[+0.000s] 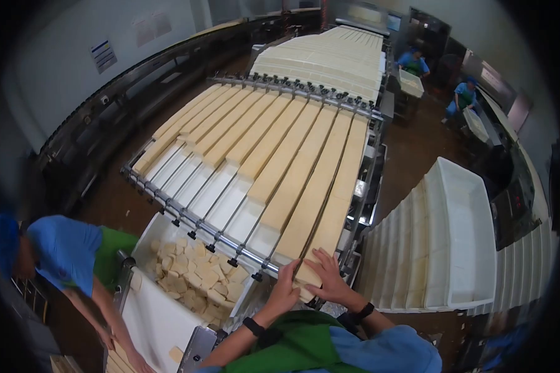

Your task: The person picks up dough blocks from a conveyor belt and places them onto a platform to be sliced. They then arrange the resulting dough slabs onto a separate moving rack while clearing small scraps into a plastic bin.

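Long pale-yellow strips that look like tofu [280,155] lie side by side on the white conveyor, parted by thin metal rods. At the near end of the rightmost strip [331,227], both my hands are on it. My left hand [284,289] grips the strip's left side near its end, the fingers partly hidden. My right hand [331,280] is wrapped over its top and right side. A short piece of the strip's end shows between the two hands, beyond the metal cross bar [230,240].
Left of me, a white bin [144,245] holds many broken yellow pieces. A co-worker [74,255] bends over strips on a white belt [146,311]. Stacked white tubs [466,248] stand at right. Two people work farther back.
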